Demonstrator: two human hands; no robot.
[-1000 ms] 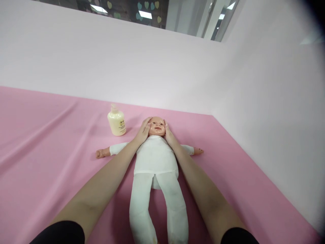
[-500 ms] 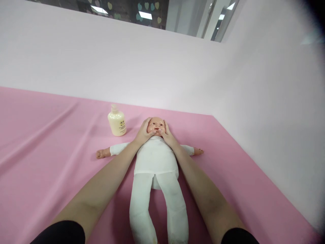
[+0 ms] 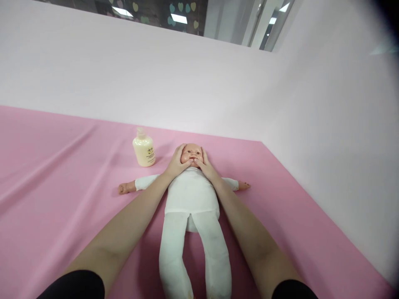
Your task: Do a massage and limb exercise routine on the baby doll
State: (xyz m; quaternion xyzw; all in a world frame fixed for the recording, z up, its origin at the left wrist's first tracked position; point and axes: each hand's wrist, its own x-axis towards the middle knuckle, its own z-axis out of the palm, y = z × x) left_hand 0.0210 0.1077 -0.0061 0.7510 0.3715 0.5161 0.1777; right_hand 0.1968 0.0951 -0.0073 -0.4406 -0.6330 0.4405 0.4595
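White-clothed doll (image 3: 191, 195), cream bottle (image 3: 144, 151), pink sheet (image 3: 62, 174) — black sleeves (image 3: 77, 284)

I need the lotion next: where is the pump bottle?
The cream pump bottle stands upright on the pink sheet, beside the doll's head, beyond the left hand.
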